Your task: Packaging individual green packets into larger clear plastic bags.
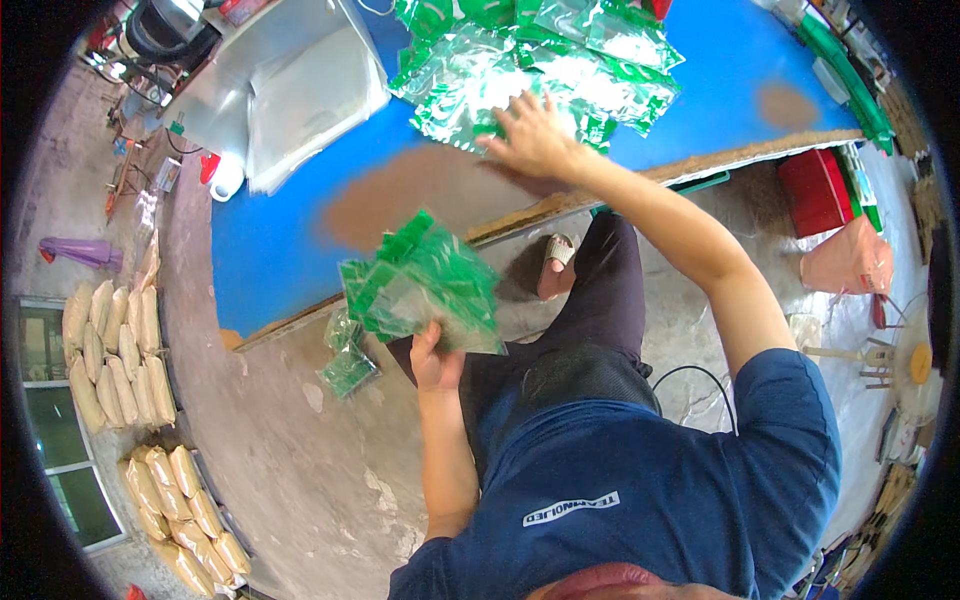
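My left hand (437,362) grips a fanned bunch of green and clear plastic bags (425,285) by its near edge, above my lap and just off the table's front edge. My right hand (537,137) reaches forward with its fingers spread and palm down. It rests on the near side of a wide, glossy pile of similar green and clear bags (610,70) at the back of the blue table (270,245). The bags overlap, so single ones are hard to make out there.
Left of the pile lies a stack of clear plastic sheets (315,110). A few green packets (348,368) are on the floor below the table edge. Filled tan sacks (115,350) are stacked at far left. To the right stand a red box (812,195) and a pink bag (848,258).
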The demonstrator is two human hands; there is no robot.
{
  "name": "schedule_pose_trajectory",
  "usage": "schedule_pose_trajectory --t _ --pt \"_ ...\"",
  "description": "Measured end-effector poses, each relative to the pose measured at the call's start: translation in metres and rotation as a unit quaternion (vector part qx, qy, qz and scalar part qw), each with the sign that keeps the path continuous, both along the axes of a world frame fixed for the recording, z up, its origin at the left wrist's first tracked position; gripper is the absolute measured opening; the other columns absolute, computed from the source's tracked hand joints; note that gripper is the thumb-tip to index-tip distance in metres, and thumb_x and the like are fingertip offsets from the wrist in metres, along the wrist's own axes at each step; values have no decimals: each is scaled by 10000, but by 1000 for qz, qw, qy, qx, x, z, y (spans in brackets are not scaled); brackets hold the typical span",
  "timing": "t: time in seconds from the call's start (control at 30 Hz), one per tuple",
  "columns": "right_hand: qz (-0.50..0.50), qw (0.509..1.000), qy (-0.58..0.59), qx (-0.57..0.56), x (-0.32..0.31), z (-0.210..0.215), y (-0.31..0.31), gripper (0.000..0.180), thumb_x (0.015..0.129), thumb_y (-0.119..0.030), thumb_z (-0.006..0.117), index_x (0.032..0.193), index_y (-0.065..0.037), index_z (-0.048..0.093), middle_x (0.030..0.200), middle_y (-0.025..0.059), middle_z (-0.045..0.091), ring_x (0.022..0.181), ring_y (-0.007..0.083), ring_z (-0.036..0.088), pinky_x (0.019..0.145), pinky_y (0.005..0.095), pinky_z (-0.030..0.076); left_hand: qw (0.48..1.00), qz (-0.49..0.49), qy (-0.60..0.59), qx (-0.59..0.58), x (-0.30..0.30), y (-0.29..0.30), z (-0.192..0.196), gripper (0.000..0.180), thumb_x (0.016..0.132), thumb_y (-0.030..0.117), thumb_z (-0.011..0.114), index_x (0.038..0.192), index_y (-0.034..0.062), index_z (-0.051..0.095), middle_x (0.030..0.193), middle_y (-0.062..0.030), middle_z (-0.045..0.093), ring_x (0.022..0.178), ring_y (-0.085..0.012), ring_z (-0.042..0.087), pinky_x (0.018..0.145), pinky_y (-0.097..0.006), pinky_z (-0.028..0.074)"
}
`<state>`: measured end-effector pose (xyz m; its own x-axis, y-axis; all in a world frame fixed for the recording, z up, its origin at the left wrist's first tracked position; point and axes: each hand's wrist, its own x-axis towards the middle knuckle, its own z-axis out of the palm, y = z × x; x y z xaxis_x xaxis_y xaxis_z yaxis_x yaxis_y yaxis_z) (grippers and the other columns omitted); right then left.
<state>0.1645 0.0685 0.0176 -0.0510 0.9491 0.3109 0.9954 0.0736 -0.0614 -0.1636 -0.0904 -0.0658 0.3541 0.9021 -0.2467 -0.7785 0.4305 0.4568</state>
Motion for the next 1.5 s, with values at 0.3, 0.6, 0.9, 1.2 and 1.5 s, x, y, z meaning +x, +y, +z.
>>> schedule_pose_trajectory --t 0.3,0.6,0.9,1.2,1.5 --pt "85 992 1 93 -47 1 29 466 903 -450 617 1127 -42 659 1128 202 617 1156 370 561 967 559 444 1000 -16 -9 21 -3 -6 0 606 858 124 722 1404 17 482 1389 -108 569 1311 -290 508 1138 -475 364" --pt "77 984 156 -38 -105 22 -33 407 878 -414 686 1023 -38 625 687 186 671 683 398 685 639 495 539 999 41 -29 -20 12 -4 11 580 870 170 727 1386 23 508 1393 -109 568 1298 -293 519 1143 -487 366" --pt "163 976 134 -57 -93 27 -99 371 998 -305 523 1254 -52 614 1305 199 575 1261 331 516 1015 496 414 996 80 43 6 9 3 27 548 889 101 663 1399 18 480 1358 -122 579 1268 -307 543 1121 -507 400" --pt "45 950 306 45 -79 34 -62 582 979 -499 502 1265 0 586 1296 295 566 1257 449 513 1080 548 382 998 39 43 -19 -7 -4 8 591 857 77 677 1407 7 471 1347 -123 588 1273 -322 535 1133 -512 386" --pt "188 919 323 -127 -81 23 -96 492 1048 -426 404 1078 3 643 1140 250 626 1100 370 609 932 488 445 998 -21 43 41 -20 12 11 684 802 91 756 1417 24 464 1365 -109 579 1293 -315 522 1124 -516 392"
